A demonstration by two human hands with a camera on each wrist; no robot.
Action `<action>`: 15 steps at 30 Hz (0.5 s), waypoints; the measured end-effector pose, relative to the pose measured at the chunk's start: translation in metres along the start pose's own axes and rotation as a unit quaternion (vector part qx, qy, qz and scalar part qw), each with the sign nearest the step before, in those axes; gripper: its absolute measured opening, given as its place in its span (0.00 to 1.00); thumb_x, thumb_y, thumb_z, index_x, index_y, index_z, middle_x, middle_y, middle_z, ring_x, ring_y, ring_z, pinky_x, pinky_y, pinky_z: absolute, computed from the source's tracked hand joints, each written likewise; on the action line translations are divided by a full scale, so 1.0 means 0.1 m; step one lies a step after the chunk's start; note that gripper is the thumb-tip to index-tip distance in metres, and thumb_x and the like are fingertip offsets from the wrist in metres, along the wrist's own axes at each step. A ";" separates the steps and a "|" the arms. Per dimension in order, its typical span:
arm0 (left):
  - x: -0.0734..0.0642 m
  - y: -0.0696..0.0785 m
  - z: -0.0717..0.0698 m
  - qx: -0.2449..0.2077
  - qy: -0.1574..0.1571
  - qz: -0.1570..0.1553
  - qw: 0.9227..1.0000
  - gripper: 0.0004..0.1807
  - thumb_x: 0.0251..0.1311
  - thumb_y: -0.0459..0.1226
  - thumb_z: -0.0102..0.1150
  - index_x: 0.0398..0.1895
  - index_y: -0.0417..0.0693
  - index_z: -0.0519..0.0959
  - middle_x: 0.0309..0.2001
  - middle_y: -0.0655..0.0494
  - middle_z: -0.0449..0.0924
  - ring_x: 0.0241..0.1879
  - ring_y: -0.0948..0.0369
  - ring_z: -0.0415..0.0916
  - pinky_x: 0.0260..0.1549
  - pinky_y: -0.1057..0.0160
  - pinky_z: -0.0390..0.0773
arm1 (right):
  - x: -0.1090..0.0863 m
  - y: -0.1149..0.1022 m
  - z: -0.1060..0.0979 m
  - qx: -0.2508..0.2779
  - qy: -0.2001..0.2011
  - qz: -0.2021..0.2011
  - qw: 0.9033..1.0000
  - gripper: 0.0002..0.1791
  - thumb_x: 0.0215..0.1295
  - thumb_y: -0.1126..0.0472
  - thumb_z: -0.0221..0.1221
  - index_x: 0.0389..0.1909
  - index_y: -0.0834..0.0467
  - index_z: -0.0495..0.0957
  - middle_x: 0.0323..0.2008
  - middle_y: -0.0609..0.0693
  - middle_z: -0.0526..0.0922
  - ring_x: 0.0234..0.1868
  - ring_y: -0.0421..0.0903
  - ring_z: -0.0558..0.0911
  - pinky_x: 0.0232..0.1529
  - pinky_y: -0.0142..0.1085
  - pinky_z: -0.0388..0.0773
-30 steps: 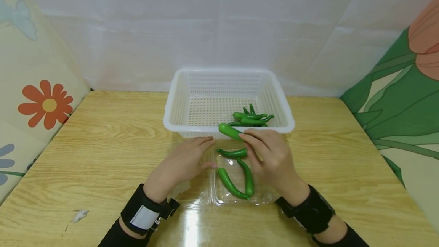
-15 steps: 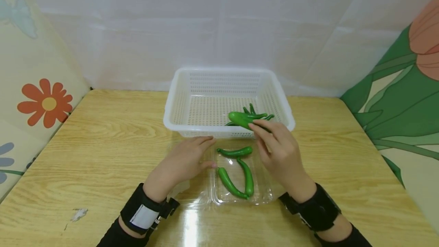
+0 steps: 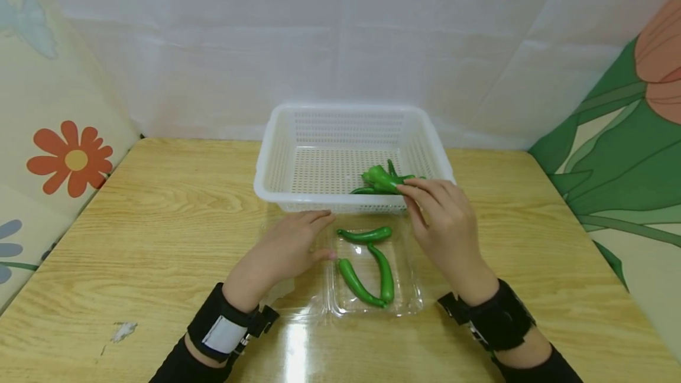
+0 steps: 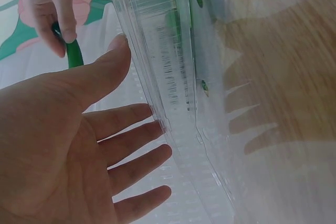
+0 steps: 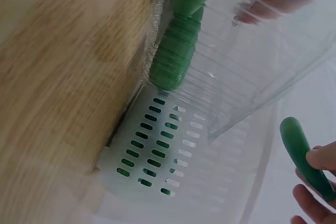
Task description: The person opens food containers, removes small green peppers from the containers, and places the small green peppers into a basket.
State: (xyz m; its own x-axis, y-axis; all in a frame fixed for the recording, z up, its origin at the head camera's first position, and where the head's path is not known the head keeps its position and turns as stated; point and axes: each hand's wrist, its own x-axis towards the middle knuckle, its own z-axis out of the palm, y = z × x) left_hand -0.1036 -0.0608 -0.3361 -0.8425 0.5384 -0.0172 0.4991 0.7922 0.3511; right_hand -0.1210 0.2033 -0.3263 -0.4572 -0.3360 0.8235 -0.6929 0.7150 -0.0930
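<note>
My right hand (image 3: pixel 447 223) pinches a green chili pepper (image 5: pixel 297 142) by its thin end, the thick end pointing into the white basket (image 3: pixel 319 199). Several other green chili peppers (image 3: pixel 366 191) lie in the basket's front right part, partly hidden behind its rim. Nearer to me stands a clear plastic container (image 3: pixel 409 288) with three green chili peppers (image 3: pixel 353 285) inside. My left hand (image 3: pixel 282 247) is at that container's left edge. In the left wrist view its fingers (image 4: pixel 142 163) are spread and fairly straight, with fingertips right at the clear plastic edge.
All of this stands on a wood-grain table (image 3: pixel 159 241). A white sheet (image 3: pixel 340 46) hangs behind the basket. Painted panels with a red flower (image 3: pixel 71 161) on the left and green leaves (image 3: pixel 617 170) on the right flank the table.
My right hand has carried the chili pepper from over the clear container, up and to the right, over the basket's front rim. The left hand has stayed in place.
</note>
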 end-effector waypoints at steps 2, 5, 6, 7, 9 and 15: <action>0.00 0.00 0.00 -0.002 -0.002 0.000 1.000 0.39 0.62 0.53 0.64 0.71 0.43 0.67 0.71 0.48 0.65 0.69 0.47 0.63 0.69 0.48 0.61 | -0.01 0.01 0.01 -0.003 -0.004 0.008 1.000 0.12 0.56 0.75 0.67 0.42 0.66 0.85 0.43 0.60 0.85 0.42 0.60 0.81 0.45 0.51 0.78; 0.00 0.00 -0.01 -0.004 -0.003 -0.001 1.000 0.39 0.62 0.53 0.64 0.71 0.43 0.67 0.71 0.48 0.65 0.69 0.47 0.63 0.69 0.48 0.61 | -0.02 0.03 0.02 -0.003 -0.006 0.016 1.000 0.12 0.55 0.75 0.68 0.42 0.66 0.85 0.42 0.60 0.85 0.42 0.60 0.80 0.45 0.50 0.77; 0.00 0.00 -0.01 -0.003 -0.003 -0.001 1.000 0.39 0.62 0.53 0.64 0.71 0.43 0.67 0.71 0.47 0.65 0.69 0.47 0.63 0.69 0.48 0.61 | -0.02 0.03 0.03 -0.003 -0.006 0.019 1.000 0.12 0.55 0.75 0.68 0.42 0.66 0.85 0.42 0.60 0.85 0.42 0.60 0.80 0.45 0.50 0.77; 0.00 0.00 -0.01 -0.003 -0.003 -0.001 1.000 0.39 0.62 0.53 0.64 0.71 0.43 0.67 0.71 0.47 0.65 0.69 0.47 0.63 0.69 0.48 0.61 | -0.02 0.04 0.03 -0.002 -0.006 0.021 1.000 0.12 0.55 0.75 0.68 0.42 0.66 0.85 0.42 0.60 0.85 0.42 0.60 0.80 0.45 0.50 0.77; 0.00 0.00 -0.01 -0.001 -0.001 -0.001 1.000 0.39 0.62 0.53 0.63 0.71 0.43 0.67 0.71 0.47 0.65 0.69 0.47 0.63 0.69 0.48 0.61 | -0.03 0.05 0.04 -0.001 -0.007 0.025 1.000 0.12 0.56 0.76 0.67 0.41 0.66 0.85 0.41 0.60 0.85 0.42 0.60 0.80 0.44 0.50 0.77; -0.01 0.01 -0.01 -0.005 0.000 0.001 1.000 0.39 0.62 0.53 0.63 0.71 0.43 0.67 0.71 0.47 0.65 0.69 0.47 0.63 0.69 0.48 0.61 | -0.06 0.09 0.05 -0.010 -0.029 0.049 0.998 0.11 0.57 0.75 0.66 0.42 0.65 0.85 0.42 0.59 0.85 0.44 0.58 0.80 0.46 0.49 0.77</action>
State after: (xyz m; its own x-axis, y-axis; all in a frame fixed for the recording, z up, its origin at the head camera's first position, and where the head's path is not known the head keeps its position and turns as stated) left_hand -0.1030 -0.0610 -0.3350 -0.8420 0.5393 -0.0159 0.4984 0.7888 0.3599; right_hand -0.1276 0.2087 -0.3344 -0.5543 -0.2988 0.7768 -0.6325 0.7579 -0.1597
